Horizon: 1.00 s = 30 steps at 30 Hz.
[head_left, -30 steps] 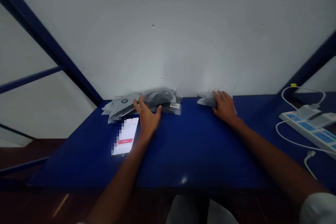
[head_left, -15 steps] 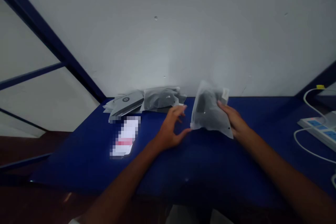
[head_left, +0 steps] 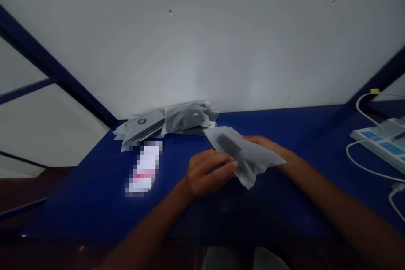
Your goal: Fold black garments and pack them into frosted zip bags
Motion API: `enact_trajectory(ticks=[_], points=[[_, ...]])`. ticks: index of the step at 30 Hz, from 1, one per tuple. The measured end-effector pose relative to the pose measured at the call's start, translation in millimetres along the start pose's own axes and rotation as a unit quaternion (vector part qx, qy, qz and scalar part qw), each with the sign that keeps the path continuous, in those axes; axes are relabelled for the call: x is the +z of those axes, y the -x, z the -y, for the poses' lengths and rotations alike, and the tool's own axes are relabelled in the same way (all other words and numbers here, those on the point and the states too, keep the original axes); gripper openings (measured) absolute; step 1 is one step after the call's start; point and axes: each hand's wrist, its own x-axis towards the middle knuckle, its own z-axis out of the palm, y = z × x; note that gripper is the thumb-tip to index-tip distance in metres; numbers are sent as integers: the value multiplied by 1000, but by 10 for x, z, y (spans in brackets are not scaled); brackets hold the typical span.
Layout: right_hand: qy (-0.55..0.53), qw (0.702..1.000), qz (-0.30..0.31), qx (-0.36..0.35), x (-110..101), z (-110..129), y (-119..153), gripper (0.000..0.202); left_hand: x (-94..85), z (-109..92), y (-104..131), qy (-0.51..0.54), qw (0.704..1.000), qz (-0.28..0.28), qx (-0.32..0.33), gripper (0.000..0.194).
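A frosted plastic bag (head_left: 253,154) with a dark item inside is held tilted above the blue table (head_left: 104,177). My left hand (head_left: 211,173) is closed on the bag's left edge, its fingertips pressed against the plastic. Behind the bag, my right hand (head_left: 262,140) supports its far right side; most of its fingers are hidden by the bag. What the dark item is cannot be made out through the cloudy plastic.
Several similar bagged items (head_left: 186,117) lie heaped against the grey wall at the back left. In front of them lies a phone-shaped object (head_left: 145,168) with a bright, blurred-out screen. A white power strip (head_left: 379,143) with cables sits at the right.
My left hand has moved from open beside the bag to closed on its edge. The bag has turned and come lower and nearer. My right hand has shifted behind it.
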Motion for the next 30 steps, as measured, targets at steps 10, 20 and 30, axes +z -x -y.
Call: enact_trajectory(ticks=[10,20,30], points=[[344,751,-66,-559,-108,233,278,39,-51,-132,-28,-138,990,11,-29,22],[482,575,-36,-660,203,147,501,15,-74,-122,-65,-147,987,-24,-54,28],[492,570,-63,-655,198,30,414,18,22,-29,9,-131,989,36,-64,23]])
